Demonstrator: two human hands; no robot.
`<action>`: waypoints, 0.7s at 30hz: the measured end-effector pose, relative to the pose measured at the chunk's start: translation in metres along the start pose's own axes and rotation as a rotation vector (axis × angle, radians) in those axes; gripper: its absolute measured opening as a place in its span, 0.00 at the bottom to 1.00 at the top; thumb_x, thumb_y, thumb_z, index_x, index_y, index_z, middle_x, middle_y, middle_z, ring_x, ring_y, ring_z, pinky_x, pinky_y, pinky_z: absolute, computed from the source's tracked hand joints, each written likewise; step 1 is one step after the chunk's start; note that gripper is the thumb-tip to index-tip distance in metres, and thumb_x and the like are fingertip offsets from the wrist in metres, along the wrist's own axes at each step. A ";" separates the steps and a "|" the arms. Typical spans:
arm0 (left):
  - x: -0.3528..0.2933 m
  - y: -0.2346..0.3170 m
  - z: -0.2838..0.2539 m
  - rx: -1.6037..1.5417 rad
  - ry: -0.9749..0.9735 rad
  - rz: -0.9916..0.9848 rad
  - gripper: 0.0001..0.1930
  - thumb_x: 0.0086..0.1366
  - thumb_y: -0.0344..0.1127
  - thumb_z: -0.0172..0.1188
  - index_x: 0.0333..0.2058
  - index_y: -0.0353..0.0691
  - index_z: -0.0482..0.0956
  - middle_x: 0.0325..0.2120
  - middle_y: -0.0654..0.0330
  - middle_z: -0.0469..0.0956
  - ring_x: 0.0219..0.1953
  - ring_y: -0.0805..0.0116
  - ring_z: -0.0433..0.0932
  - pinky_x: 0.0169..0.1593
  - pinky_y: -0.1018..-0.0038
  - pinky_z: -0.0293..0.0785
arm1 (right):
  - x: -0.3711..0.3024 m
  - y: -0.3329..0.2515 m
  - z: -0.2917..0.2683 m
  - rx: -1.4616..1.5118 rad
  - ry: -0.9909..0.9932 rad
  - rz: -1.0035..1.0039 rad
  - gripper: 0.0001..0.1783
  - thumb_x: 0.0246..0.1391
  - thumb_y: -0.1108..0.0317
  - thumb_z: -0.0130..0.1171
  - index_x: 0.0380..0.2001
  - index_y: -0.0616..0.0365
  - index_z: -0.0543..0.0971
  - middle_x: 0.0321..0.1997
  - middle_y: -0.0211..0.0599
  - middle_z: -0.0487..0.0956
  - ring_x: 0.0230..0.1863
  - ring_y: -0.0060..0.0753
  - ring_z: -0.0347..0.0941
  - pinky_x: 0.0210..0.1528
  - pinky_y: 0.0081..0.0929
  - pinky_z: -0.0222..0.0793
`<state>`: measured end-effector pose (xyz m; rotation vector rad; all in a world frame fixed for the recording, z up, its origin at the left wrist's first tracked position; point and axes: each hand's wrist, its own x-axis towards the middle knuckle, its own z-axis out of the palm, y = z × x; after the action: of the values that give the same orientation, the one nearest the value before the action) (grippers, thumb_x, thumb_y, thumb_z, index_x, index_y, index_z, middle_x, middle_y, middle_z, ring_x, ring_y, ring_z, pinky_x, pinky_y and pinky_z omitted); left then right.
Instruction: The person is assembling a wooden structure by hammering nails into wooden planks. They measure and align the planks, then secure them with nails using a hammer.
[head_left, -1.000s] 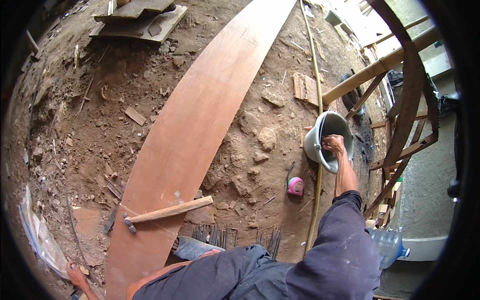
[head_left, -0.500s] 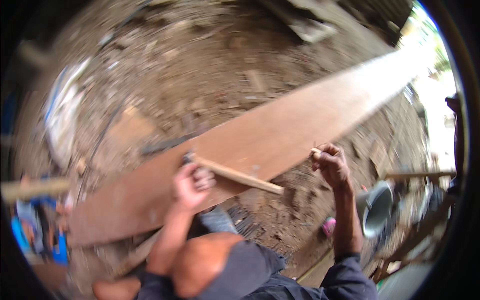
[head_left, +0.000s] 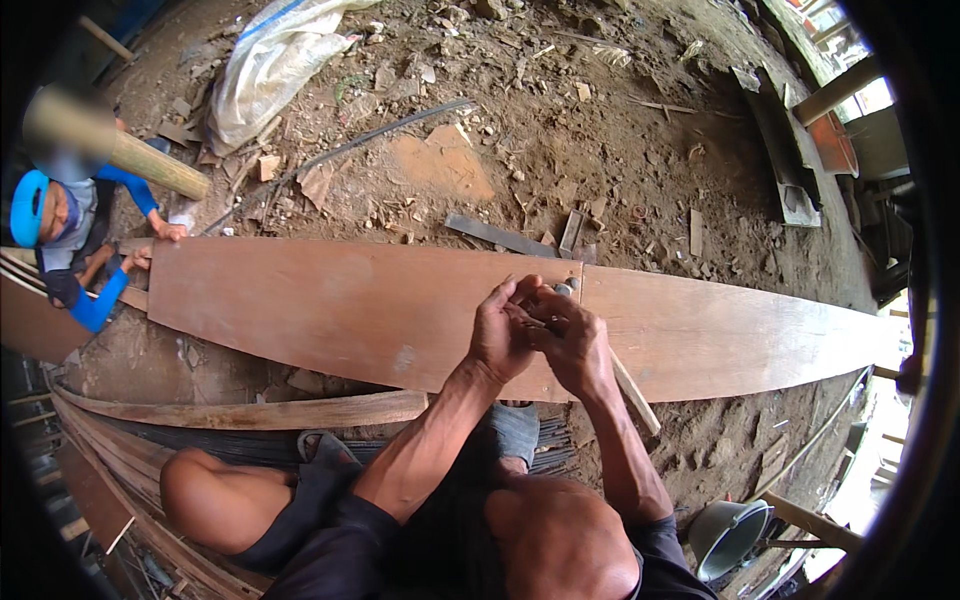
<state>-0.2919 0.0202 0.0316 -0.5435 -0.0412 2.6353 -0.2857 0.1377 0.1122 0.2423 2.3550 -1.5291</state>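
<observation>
Both my hands meet above a long reddish-brown wooden board (head_left: 300, 300), close to the seam across it. The fingers of my left hand (head_left: 500, 335) are bent together against those of my right hand (head_left: 578, 345), which is also closed. Whatever lies between them is too small and covered to make out. A hammer (head_left: 632, 388) rests on the board behind my right hand, its metal head just past the fingers and its wooden handle slanting toward me. At the board's left end, another person's hands (head_left: 165, 232) touch its edge.
A round wooden post (head_left: 160, 165) stands at the left by the person. A white sack (head_left: 275, 75) and a dark flat strip (head_left: 500, 236) lie on the littered dirt beyond the board. Curved planks (head_left: 250, 412) are at my left, a grey bucket (head_left: 728, 540) at lower right.
My view has swung left, bringing the other person and the board's left end into sight. My hands, apart before, have come together; my left hand has moved away from the hammer head.
</observation>
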 end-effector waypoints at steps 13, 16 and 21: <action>-0.015 0.041 -0.013 -0.079 0.121 0.018 0.15 0.74 0.43 0.46 0.39 0.40 0.78 0.34 0.59 0.80 0.38 0.62 0.78 0.47 0.61 0.78 | -0.003 -0.040 0.050 -0.427 -0.001 -0.225 0.36 0.45 0.77 0.66 0.60 0.56 0.70 0.52 0.49 0.74 0.42 0.48 0.80 0.41 0.37 0.80; -0.023 0.044 -0.022 -0.002 0.207 0.107 0.14 0.73 0.44 0.48 0.40 0.40 0.77 0.35 0.60 0.79 0.37 0.64 0.78 0.45 0.65 0.78 | 0.002 -0.036 0.058 -0.490 -0.026 -0.385 0.32 0.45 0.78 0.64 0.57 0.57 0.71 0.49 0.49 0.74 0.39 0.52 0.79 0.40 0.39 0.80; -0.031 0.039 -0.023 0.173 0.085 0.041 0.13 0.70 0.46 0.53 0.41 0.43 0.77 0.36 0.61 0.79 0.40 0.66 0.80 0.45 0.69 0.79 | 0.005 -0.028 0.060 -0.640 -0.127 -0.451 0.27 0.49 0.77 0.54 0.56 0.65 0.69 0.43 0.59 0.72 0.39 0.60 0.75 0.34 0.48 0.75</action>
<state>-0.2738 -0.0302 0.0176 -0.6014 0.2241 2.6195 -0.2888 0.0718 0.1120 -0.5481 2.7545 -0.8159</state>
